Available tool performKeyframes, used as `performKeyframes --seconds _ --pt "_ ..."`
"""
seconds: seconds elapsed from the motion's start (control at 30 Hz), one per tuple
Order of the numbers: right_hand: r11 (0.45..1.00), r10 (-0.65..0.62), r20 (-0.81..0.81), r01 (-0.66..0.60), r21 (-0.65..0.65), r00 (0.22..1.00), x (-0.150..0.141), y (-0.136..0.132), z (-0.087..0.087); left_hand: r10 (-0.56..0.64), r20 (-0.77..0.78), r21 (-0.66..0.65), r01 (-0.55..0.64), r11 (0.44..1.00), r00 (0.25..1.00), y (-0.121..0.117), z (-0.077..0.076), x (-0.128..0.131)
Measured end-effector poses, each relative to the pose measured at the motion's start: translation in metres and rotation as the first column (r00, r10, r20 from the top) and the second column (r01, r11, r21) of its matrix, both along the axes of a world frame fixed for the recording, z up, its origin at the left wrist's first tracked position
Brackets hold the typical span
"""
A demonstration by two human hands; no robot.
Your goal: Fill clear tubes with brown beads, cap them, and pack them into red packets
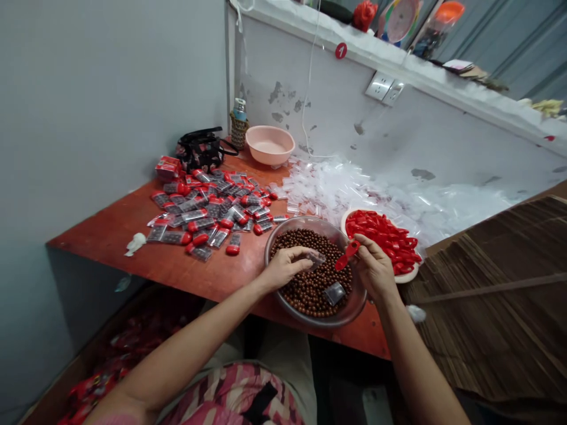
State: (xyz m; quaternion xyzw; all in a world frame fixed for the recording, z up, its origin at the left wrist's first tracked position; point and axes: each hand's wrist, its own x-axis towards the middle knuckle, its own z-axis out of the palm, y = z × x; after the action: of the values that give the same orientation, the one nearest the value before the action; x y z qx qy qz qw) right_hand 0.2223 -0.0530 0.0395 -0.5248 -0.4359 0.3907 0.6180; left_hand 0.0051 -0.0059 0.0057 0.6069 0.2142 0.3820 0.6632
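Over a metal bowl point(271, 260) of small brown balls point(295, 289), my left hand point(286, 268) pinches a small clear plastic container point(315, 260) that looks filled with dark content. My right hand point(374, 265) holds a red flip-top cap point(348, 255) between thumb and fingers, to the right of the container and apart from it. Another small clear container point(334, 293) lies on the balls in the bowl. Just behind my right hand stands a pale bowl point(410, 277) heaped with red caps point(385, 236).
Filled red-capped containers point(212, 206) are heaped on the red table point(110, 230) at left. Clear empty containers point(336, 183) pile along the wall. A pink basin point(270, 144), black bag point(201, 150) and bottle point(239, 121) stand at the back. Stacked cardboard point(496, 295) is at right.
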Motion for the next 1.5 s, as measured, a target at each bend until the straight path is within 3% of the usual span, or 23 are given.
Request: performKeyframes --seconds 0.17,0.33,0.53,0.7,0.87,0.93,1.03,1.1,1.37,1.5 --pt "0.993 0.095 0.108 -0.087 -0.081 0.990 -0.027 -0.002 -0.011 0.057 -0.035 0.117 -0.053 0.992 0.998 -0.002 0.001 0.000" --pt "0.990 0.141 0.408 -0.125 -0.066 0.902 -0.039 -0.007 -0.010 0.160 -0.100 0.214 -0.136 0.967 0.982 -0.003 -0.001 -0.001" --pt "0.951 0.309 0.369 -0.281 -0.128 0.877 -0.033 -0.009 -0.007 0.165 -0.109 0.247 -0.134 0.960 0.980 -0.003 -0.001 -0.002" --pt "0.983 0.172 0.583 -0.177 -0.050 0.794 -0.030 -0.007 -0.008 0.196 -0.106 0.266 -0.162 0.950 0.975 -0.003 -0.001 -0.002" --pt "0.998 0.005 0.578 -0.044 0.054 0.816 -0.029 -0.010 -0.004 0.217 -0.120 0.282 -0.176 0.943 0.969 -0.003 0.000 -0.001" --pt "0.992 -0.035 0.668 -0.053 0.111 0.743 -0.032 -0.011 0.000 0.224 -0.134 0.293 -0.177 0.940 0.965 -0.004 0.001 -0.001" --pt "0.976 -0.086 0.817 -0.118 0.185 0.571 -0.038 -0.012 0.007 0.236 -0.143 0.305 -0.184 0.934 0.961 -0.005 0.002 -0.001" --pt "0.967 -0.080 0.846 -0.164 0.194 0.527 -0.042 -0.011 0.010 0.245 -0.147 0.317 -0.189 0.930 0.958 -0.005 0.002 -0.001" --pt "0.979 -0.027 0.779 -0.141 0.147 0.626 -0.053 -0.013 -0.006 0.235 -0.148 0.360 -0.168 0.918 0.961 -0.008 0.000 0.001" --pt "0.982 -0.044 0.806 -0.124 0.145 0.590 -0.057 -0.015 -0.012 0.242 -0.162 0.360 -0.171 0.917 0.957 -0.009 -0.001 -0.001"
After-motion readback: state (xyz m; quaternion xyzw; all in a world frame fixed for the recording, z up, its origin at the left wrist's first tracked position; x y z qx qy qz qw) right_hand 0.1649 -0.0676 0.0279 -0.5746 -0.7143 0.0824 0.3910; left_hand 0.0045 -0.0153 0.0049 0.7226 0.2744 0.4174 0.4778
